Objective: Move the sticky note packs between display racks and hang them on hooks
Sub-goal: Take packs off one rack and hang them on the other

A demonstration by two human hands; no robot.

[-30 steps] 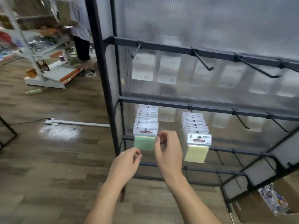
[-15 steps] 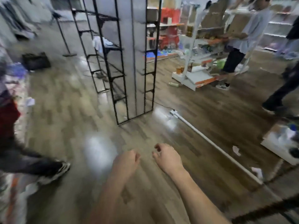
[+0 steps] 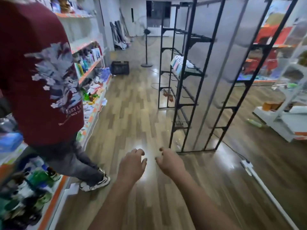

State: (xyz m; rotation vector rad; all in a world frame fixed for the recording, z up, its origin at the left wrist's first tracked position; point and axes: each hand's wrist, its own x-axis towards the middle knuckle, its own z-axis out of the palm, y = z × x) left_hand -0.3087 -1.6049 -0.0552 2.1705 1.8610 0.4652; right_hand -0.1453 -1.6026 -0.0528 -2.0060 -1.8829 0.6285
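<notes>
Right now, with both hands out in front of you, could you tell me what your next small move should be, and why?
Probably walk on toward the far black rack, where a few packs hang on hooks. Both the left hand and the right hand hold nothing, fingers loosely curled, and they hover over bare wood floor, with no pack within reach.

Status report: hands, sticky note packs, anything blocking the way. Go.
Left hand and right hand empty, fingers loosely curled. Pastel sticky note packs hanging on black wire rack ahead. Person in maroon shirt close left.
</notes>
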